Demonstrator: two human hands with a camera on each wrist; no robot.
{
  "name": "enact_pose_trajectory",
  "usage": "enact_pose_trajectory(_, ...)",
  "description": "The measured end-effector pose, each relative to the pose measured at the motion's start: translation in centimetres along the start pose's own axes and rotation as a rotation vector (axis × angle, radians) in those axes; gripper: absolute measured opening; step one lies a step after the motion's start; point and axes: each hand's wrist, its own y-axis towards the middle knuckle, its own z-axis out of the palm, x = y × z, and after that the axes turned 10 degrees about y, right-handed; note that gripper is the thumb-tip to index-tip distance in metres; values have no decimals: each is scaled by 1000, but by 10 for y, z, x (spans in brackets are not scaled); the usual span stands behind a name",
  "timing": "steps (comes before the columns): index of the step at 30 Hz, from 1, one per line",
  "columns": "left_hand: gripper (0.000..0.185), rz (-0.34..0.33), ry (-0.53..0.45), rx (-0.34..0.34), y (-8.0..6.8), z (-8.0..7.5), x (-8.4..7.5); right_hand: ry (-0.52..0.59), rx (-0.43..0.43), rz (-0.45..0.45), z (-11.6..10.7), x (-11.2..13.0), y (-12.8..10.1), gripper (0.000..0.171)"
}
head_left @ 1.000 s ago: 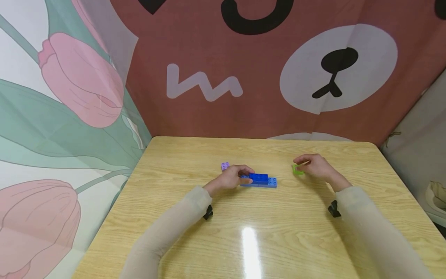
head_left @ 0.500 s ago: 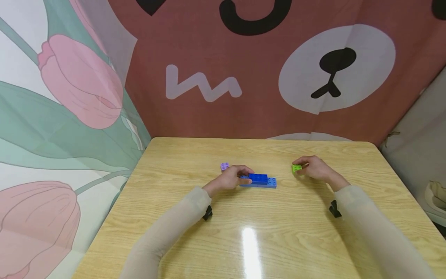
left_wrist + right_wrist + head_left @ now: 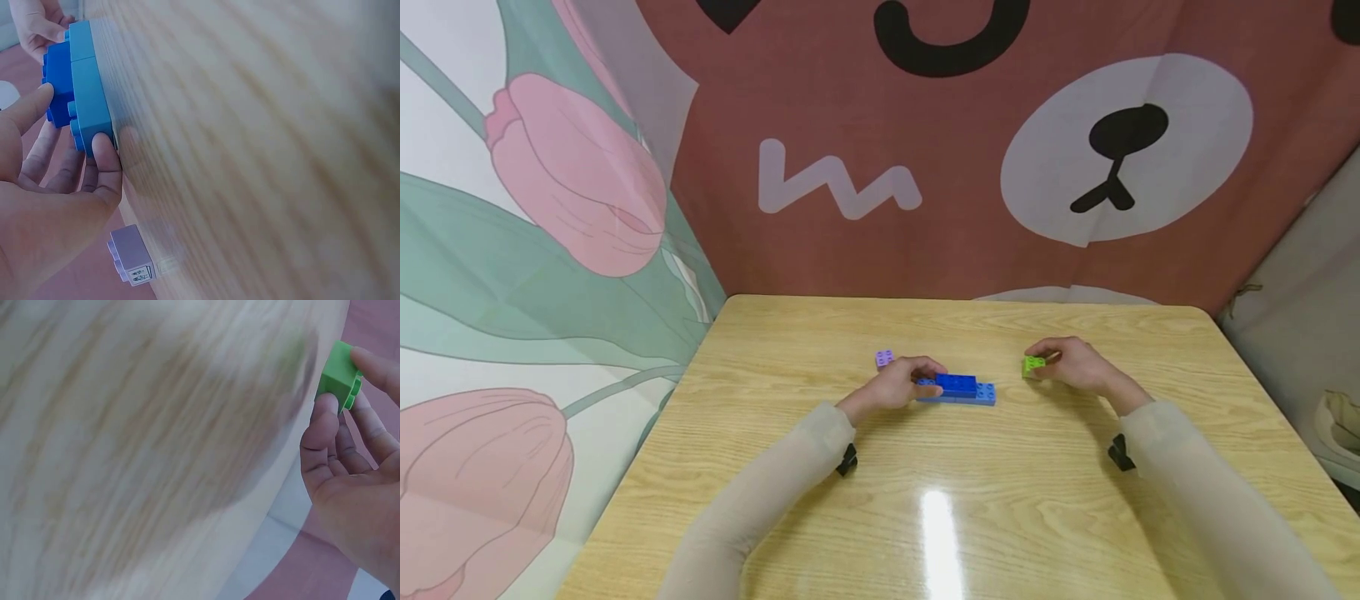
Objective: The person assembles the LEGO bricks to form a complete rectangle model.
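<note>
A wooden table (image 3: 820,333) is being backed by a red-brown cloth printed with a bear's face (image 3: 1120,150) toward 12 o'clock and by a tulip-printed cloth (image 3: 550,183) toward 9 o'clock. Near the table's middle a blue brick stack (image 3: 958,389) is being gripped at its 9 o'clock end by the left hand (image 3: 897,383), whose fingers are being curled round that end. A small lilac brick (image 3: 884,358) is lying just beside that hand, toward 11 o'clock of it, untouched. At 3 o'clock of the stack, and apart from it, a green brick (image 3: 1033,365) is being pinched between thumb and fingers of the right hand (image 3: 1071,362); bare tabletop is lying between stack and green brick, with nothing standing in the way.

In the left wrist view the stack (image 3: 78,87) is being shown as a dark blue brick seated on a lighter blue plate, with a sticker on the lilac brick (image 3: 132,255); neither detail is being shown clearly from the head. In the right wrist view the green brick (image 3: 339,384) is being shown clamped by thumb and fingertip, its studs turned toward the palm. No container is being shown in any view
</note>
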Motion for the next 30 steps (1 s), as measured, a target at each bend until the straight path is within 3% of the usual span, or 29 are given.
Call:
enact_pose_trajectory(20,26,-7,-11,-1,1,2,2,17,26,-161,22,55,-6,34)
enact_pose_trajectory(30,26,-19,1,-6,1,1,1,11,44,-157,39,66,-5,34)
